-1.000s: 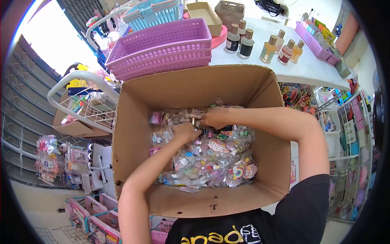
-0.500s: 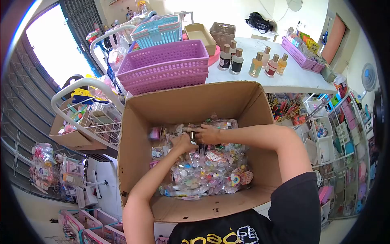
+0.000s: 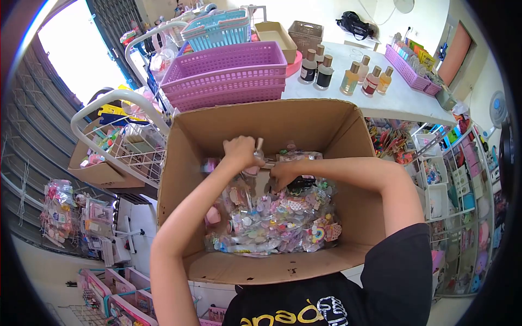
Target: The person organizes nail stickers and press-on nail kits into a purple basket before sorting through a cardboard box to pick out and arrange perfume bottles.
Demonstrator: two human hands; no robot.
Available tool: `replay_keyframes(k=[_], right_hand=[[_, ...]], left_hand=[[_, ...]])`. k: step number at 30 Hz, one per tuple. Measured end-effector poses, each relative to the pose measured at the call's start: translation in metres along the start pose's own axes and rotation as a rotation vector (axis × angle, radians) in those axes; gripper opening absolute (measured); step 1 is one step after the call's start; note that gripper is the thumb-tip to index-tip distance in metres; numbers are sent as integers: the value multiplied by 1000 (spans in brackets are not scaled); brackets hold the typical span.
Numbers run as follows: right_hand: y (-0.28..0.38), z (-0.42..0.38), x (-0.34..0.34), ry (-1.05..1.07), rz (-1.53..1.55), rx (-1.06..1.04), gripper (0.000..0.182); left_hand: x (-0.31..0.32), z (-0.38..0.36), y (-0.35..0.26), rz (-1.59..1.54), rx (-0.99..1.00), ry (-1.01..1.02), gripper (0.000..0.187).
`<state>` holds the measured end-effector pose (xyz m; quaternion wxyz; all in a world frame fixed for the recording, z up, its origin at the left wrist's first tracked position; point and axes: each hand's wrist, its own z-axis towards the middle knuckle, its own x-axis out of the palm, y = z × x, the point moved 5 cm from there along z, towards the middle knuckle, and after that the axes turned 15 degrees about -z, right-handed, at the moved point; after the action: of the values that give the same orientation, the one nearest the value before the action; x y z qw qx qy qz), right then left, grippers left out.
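Note:
My left hand is raised in the far left part of a cardboard box. Its fingers are closed around a perfume bottle, whose brownish cap sticks up beside the hand. A second brownish cap shows between my hands. To the right, my right hand reaches down with bent fingers among small clear packets of colourful trinkets. Its fingertips are partly hidden, and a dark item shows under them. A black packet lies beside that hand.
Several perfume bottles stand on the white table beyond the box. Stacked purple baskets and a blue basket are at its far left. A white wire cart stands left, and stocked shelves line the right.
My left hand has lifted up and left from the packets, with the bottle in it. My right hand has shifted slightly right, and a gap in the packets shows between the hands.

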<state>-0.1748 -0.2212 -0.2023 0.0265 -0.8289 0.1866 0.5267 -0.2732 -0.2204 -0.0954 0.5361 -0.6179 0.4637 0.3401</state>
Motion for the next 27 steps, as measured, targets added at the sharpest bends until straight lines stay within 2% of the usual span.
replay_keyframes(k=[2,4,5,6,8,10,11,12,13,14,16,20,22,24,26,27], right_hand=[[-9,-5,-5,-113,67,171,50],[-15,-3,-4,-145,122,219,50],[-18,-4,-4,-171,182,262,49],[-17,-4,-5,-182,182,272,49],[-10,-3,-13,-237,123,242,44],[7,-17,-36,-298,86,211,40],[10,-18,-40,-304,80,213,41],[12,-19,-46,-309,73,217,41],[15,-18,-56,-181,22,215,45],[14,-27,-69,-182,22,239,45],[21,-64,-115,-503,-51,261,35],[10,-161,-172,-841,245,197,43],[-5,-219,-182,-945,406,342,43],[-18,-283,-191,-1031,237,552,42],[-47,-341,-180,-1083,333,819,43],[-64,-368,-173,-1127,250,902,42]], left_hand=[[-24,-14,-16,69,79,-90,49],[-52,-33,-41,104,296,-196,49],[-66,-44,-54,121,301,-155,50],[-79,-52,-64,129,314,-158,50],[-106,-68,-86,55,472,-201,51],[-132,-75,-104,-24,494,-242,49],[-145,-81,-116,-55,637,-372,45],[-156,-79,-125,-61,622,-388,43],[-165,-74,-131,-101,700,-450,43],[-174,-69,-136,-144,777,-512,43],[-188,-58,-151,-180,819,-545,43],[-211,-35,-187,-234,850,-618,44],[-211,-15,-203,-311,879,-601,44],[-206,0,-222,-395,976,-593,43],[-190,16,-243,-491,999,-520,44],[-179,23,-256,-548,1049,-494,42]])
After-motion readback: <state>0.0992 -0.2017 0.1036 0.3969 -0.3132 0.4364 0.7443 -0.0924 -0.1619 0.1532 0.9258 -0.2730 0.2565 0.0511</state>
